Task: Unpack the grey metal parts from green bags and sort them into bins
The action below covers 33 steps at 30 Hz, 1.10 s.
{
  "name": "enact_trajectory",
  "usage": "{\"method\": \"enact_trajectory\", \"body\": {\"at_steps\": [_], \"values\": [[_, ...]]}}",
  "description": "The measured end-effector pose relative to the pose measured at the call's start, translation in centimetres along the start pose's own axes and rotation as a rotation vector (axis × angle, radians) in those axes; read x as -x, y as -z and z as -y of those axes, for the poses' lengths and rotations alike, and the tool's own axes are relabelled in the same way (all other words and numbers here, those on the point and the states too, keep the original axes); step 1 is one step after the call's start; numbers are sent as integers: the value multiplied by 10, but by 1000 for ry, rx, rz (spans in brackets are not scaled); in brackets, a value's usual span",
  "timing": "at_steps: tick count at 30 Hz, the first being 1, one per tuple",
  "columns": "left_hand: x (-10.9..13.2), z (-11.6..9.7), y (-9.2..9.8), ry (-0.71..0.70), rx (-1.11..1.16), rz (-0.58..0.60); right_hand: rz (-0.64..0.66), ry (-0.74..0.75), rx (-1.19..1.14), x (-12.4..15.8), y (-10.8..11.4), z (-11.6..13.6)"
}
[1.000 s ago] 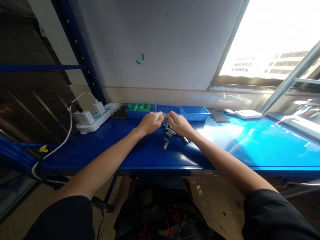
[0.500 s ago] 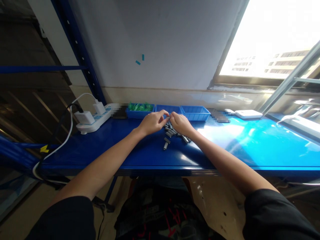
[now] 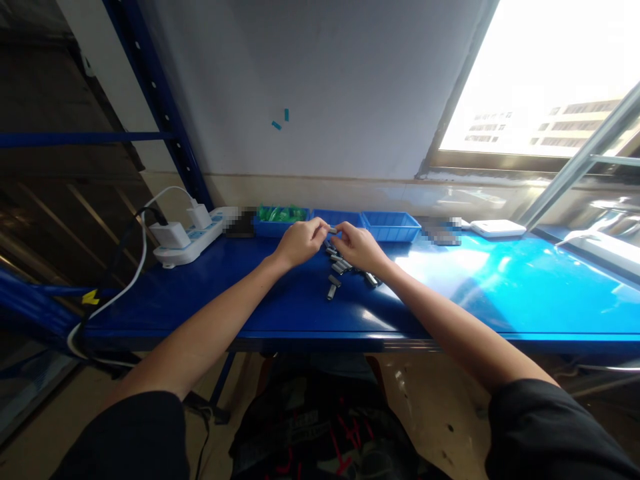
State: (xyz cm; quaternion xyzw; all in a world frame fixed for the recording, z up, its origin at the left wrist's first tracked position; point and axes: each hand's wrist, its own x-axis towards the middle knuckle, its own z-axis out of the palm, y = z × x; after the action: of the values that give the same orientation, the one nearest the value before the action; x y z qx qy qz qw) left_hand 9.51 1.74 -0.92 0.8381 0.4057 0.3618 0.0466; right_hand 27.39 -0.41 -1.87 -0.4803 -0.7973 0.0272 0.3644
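Note:
My left hand [image 3: 299, 241] and my right hand [image 3: 359, 245] meet fingertip to fingertip over the blue bench [image 3: 280, 303]. Between the pinched fingers sits one small grey metal part [image 3: 332, 231], held from both sides. Just below the hands lies a loose pile of several similar grey parts [image 3: 345, 270], with one part [image 3: 331, 289] a little apart toward me. Both arms reach forward from black sleeves.
Three blue bins stand along the wall: one with green pieces [image 3: 280, 220], a middle one [image 3: 340, 219], and a right one [image 3: 391, 225]. A white power strip [image 3: 187, 237] with plugs and cables sits at left. A white flat device [image 3: 497, 229] lies right, by the window.
Both hands lifted slightly from the pile and drew together; the small grey part now shows between the fingertips.

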Motion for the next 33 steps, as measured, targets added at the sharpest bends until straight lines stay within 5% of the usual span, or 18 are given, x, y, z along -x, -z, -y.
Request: {"method": "enact_trajectory", "body": {"at_steps": [23, 33], "values": [[-2, 1, -10, 13, -66, 55, 59, 28, 146, 3, 0, 6], [0, 0, -2, -136, 97, 68, 30, -39, -84, 0, 7, 4]]}}
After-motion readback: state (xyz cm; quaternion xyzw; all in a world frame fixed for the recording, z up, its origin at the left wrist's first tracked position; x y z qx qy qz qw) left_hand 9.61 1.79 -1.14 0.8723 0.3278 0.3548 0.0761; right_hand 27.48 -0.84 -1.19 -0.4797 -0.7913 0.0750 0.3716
